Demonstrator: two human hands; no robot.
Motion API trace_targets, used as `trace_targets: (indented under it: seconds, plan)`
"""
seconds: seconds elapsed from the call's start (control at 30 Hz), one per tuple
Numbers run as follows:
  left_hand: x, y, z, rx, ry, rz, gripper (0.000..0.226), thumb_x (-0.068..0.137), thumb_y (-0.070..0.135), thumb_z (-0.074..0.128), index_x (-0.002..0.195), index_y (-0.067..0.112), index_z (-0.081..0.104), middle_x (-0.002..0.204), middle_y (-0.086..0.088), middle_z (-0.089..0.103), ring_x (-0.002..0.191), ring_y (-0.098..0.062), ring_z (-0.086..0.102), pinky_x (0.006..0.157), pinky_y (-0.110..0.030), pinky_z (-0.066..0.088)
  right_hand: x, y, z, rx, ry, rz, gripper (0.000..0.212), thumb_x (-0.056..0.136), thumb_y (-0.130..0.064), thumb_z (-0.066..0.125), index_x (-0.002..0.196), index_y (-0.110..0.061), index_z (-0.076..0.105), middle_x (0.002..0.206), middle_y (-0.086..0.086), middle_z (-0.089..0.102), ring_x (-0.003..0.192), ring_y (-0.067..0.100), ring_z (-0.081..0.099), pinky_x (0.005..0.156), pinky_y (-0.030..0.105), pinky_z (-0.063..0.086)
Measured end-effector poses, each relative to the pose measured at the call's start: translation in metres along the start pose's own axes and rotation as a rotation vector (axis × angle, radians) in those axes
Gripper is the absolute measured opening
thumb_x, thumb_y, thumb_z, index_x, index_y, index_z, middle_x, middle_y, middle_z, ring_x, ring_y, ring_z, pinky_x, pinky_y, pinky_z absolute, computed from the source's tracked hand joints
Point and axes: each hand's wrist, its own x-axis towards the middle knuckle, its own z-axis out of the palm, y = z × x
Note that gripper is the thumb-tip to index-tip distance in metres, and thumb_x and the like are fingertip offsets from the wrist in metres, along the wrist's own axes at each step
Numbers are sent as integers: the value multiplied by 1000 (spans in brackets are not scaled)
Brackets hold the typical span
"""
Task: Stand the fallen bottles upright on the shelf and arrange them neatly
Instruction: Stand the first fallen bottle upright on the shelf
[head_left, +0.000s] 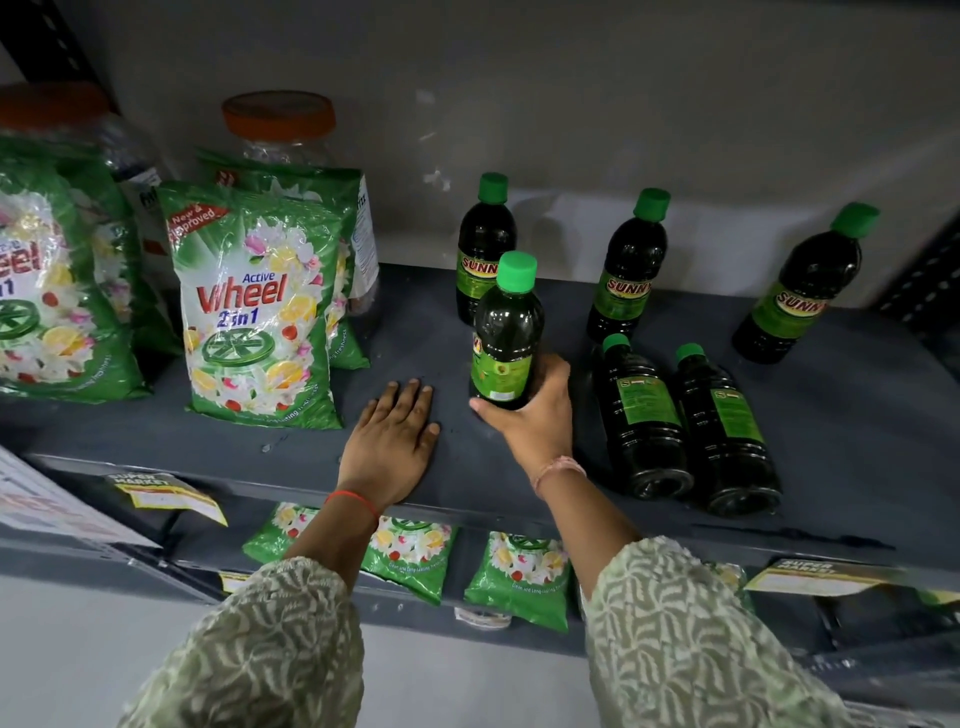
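The right hand holds one dark bottle low down and stands it up on the gray shelf, while the left hand lies flat and open beside it. Two bottles lie on their sides to the right, so I think they need lifting next.

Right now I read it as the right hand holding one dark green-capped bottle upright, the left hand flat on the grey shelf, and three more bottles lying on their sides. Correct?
Nearly. The head view shows only two dark green-capped bottles lying on their sides, not three. The rest stands: the right hand holds one dark green-capped bottle upright, and the left hand lies flat on the grey shelf.
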Motion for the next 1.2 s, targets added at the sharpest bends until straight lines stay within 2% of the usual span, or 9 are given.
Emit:
trace_targets:
  seconds: [0.1,0.23,0.3,0.37,0.47,0.63,0.73,0.83,1.2]
  plan:
    - [0,1,-1,-6,-5,-6,63,87,43,11,146,20,10,159,1,9,147,-18,4,120,-34,4,5,7,-14,177,-101,80,57,64,0,76,105,-14,40,101,6,58,93,17,57,83,29,48]
    - [-1,1,-1,-5,1,-4,68,82,44,8,146,20,10,159,0,10,147,-19,5,120,-34,5,6,3,-13,195,-97,61,51,59,-16,69,106,-27,49,101,-5,59,92,-2,58,83,22,48]
    - [-1,1,-1,-2,2,-1,68,83,45,8,146,20,9,159,0,10,147,-19,5,120,-34,5,6,4,-4,72,-59,13,70,51,-36,84,111,-26,49,111,3,57,106,11,57,91,30,49]
    - [-2,1,-1,-4,3,4,68,83,45,8,146,20,10,158,0,10,147,-19,5,120,-35,5,6,3,-1,-2,-40,17,83,48,-32,89,115,-12,44,115,10,53,108,23,54,91,34,47]
    - [-2,1,-2,-8,3,3,64,86,44,10,146,20,10,158,0,10,147,-19,5,120,-34,5,10,4,-8,23,-88,107,73,57,-8,85,116,-7,42,107,5,58,98,19,56,80,25,43]
    - [-2,2,-3,-23,-4,7,62,88,42,11,146,19,11,158,-1,10,147,-21,5,120,-36,5,13,7,-18,-25,-224,104,66,66,-6,78,123,-7,43,120,13,59,108,22,54,90,29,41]
    - [-3,4,-3,-16,-8,8,61,90,41,10,146,17,10,159,-2,8,147,-21,3,120,-35,4,9,5,-17,-33,-177,70,79,54,-20,85,122,-14,45,124,13,56,113,22,53,100,42,44]
    - [-3,5,-3,-11,-10,22,55,96,38,14,146,15,9,159,-1,6,147,-20,2,120,-34,3,6,4,-18,-1,-169,85,95,50,-12,88,128,-12,35,125,8,52,113,19,50,95,31,43]
    - [-6,10,-6,-65,-16,-3,52,98,31,23,145,12,13,158,-3,10,147,-22,4,120,-36,5,-18,-3,-19,-138,-132,89,65,64,-18,82,114,-2,44,115,16,60,103,25,57,79,22,40]
